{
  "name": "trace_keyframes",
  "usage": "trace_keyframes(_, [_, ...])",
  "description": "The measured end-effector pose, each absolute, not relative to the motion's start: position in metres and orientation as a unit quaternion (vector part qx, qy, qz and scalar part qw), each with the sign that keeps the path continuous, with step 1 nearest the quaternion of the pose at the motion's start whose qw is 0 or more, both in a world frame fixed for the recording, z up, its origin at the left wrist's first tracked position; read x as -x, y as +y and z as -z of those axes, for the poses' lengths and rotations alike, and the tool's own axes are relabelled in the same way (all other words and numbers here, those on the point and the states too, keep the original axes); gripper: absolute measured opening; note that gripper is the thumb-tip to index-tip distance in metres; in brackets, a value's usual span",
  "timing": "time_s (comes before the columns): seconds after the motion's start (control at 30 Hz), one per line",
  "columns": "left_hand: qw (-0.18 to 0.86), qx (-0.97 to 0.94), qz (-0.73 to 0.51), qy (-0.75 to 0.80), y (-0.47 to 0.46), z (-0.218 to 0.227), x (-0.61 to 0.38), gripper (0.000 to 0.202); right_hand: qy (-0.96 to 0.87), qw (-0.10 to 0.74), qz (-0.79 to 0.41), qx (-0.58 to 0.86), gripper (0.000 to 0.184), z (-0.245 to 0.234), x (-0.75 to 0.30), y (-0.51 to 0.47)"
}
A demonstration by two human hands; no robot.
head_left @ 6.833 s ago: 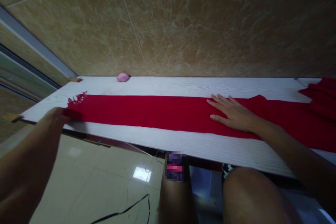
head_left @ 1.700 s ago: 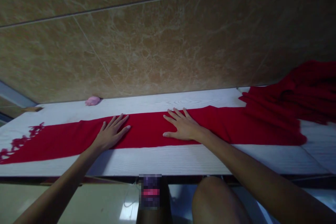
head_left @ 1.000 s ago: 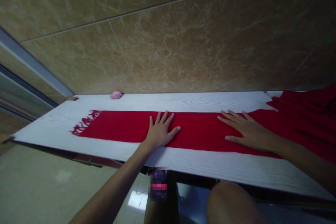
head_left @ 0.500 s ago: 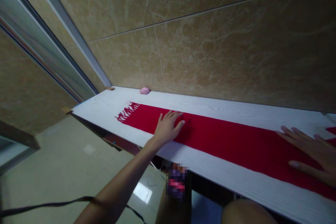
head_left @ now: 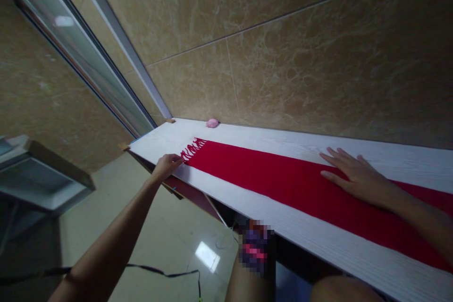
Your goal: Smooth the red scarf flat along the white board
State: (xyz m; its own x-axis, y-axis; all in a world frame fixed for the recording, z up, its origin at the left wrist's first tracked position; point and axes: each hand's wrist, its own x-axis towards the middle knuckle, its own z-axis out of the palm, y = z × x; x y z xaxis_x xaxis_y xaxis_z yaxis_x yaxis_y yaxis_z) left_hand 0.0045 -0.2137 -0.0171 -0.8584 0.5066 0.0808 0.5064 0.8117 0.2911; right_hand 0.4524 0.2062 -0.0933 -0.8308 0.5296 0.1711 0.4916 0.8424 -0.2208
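Note:
A red scarf (head_left: 262, 174) with a fringe at its left end lies stretched out flat along a long white tabletop (head_left: 269, 137). At the fringe's near corner is my left hand (head_left: 168, 166), with thumb and fingers closed on the scarf's edge threads. My right hand (head_left: 357, 177) rests over the scarf's far edge, palm down and fingers spread, holding nothing. The scarf's right end runs under my right forearm and out of view.
Against the tiled wall (head_left: 300, 75) sits a small pink lump (head_left: 212, 123). Wooden blocks (head_left: 123, 146) stick out at the table's left end. A dark strap (head_left: 159, 271) hangs above the floor at lower left. My legs are under the table's near edge.
My left hand has moved left from the middle of the scarf to its fringed corner and closed there. The right hand has shifted left along the scarf. The view has turned slightly left.

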Motion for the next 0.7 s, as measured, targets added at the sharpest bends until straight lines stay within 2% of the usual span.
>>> trace_keyframes(0.43, [-0.052, -0.307, -0.064, 0.948, -0.206, 0.036, 0.018, 0.032, -0.966, 0.058, -0.089, 0.237, 0.082, 0.089, -0.462, 0.189])
trace_keyframes(0.7, [-0.063, -0.276, -0.005, 0.959, -0.206, 0.029, 0.012, 0.042, -0.967, 0.07, -0.086, 0.231, 0.08, 0.089, -0.46, 0.189])
